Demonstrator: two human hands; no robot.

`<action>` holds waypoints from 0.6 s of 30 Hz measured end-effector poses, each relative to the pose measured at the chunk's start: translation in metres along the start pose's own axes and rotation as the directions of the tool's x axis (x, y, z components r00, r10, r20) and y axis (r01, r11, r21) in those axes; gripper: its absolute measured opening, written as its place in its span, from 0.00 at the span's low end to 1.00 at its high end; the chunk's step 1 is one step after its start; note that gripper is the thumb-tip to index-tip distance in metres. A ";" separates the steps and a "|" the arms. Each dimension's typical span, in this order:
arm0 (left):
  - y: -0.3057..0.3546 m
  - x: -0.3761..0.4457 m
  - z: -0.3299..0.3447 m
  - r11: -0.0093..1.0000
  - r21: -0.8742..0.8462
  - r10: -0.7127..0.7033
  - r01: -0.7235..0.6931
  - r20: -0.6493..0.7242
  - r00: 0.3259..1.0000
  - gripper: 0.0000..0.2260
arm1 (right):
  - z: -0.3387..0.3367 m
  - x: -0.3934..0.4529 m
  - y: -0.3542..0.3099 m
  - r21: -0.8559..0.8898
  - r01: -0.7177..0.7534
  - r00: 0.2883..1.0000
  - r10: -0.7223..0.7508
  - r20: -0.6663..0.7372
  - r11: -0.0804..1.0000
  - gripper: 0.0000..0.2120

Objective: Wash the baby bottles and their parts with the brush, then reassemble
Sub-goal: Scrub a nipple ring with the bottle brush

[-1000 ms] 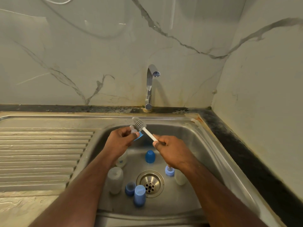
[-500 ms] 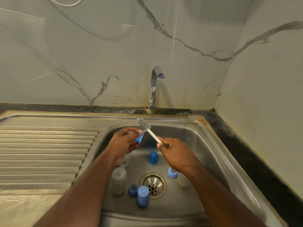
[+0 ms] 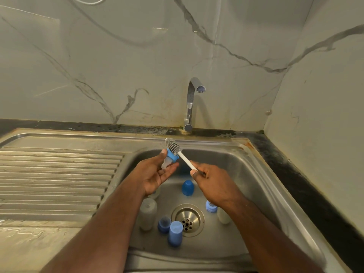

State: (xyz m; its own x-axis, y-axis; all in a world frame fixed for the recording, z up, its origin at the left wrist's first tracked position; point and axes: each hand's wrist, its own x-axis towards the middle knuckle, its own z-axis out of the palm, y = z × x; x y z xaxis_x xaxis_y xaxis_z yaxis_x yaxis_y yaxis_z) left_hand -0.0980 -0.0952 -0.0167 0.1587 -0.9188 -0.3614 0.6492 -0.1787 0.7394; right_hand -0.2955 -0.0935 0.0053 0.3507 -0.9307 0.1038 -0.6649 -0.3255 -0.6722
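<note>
Steel sink [image 3: 262, 174] under marble wall [image 3: 118, 66]; left hand [image 3: 157, 174] pinches the collar [image 3: 173, 155], right hand [image 3: 212, 182] grips the brush [image 3: 174, 145]. No writing readable.

A blue collar ring with its clear nipple [image 3: 169, 159] is held above the sink basin, the nipple pointing down and toward the camera. The grey bristle head of the brush [image 3: 173, 146] lies against the ring, and its white handle slants down to the right. On the basin floor a frosted bottle [image 3: 148, 213] stands at the left and another bottle [image 3: 223, 216] at the right, partly hidden. A blue cap [image 3: 187, 187] stands behind the drain, two more blue caps [image 3: 175, 233] in front of it, and a blue ring [image 3: 211, 206] beside the right bottle.
</note>
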 end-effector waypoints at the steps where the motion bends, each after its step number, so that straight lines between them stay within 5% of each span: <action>1: 0.000 0.000 0.000 0.999 0.033 -0.009 0.009 -0.001 1.000 0.18 | 0.000 0.001 0.001 -0.003 -0.004 1.000 0.004 -0.004 1.000 0.20; 12: 0.001 -0.002 -0.003 0.990 0.127 -0.071 0.060 0.090 0.993 0.18 | 0.000 0.003 0.002 -0.008 0.010 0.999 -0.009 0.031 1.000 0.19; 18: 0.002 0.003 -0.009 0.994 0.087 0.059 -0.068 0.098 0.993 0.17 | -0.003 0.003 0.002 -0.021 -0.007 1.000 0.007 -0.002 1.000 0.20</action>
State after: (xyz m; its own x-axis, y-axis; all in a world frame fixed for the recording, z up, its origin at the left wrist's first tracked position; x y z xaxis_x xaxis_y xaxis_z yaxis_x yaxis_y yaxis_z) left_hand -0.0899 -0.0952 -0.0217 0.1235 -0.9578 -0.2596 0.5698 -0.1458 0.8088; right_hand -0.2977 -0.0976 0.0071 0.3447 -0.9332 0.1012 -0.6813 -0.3229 -0.6570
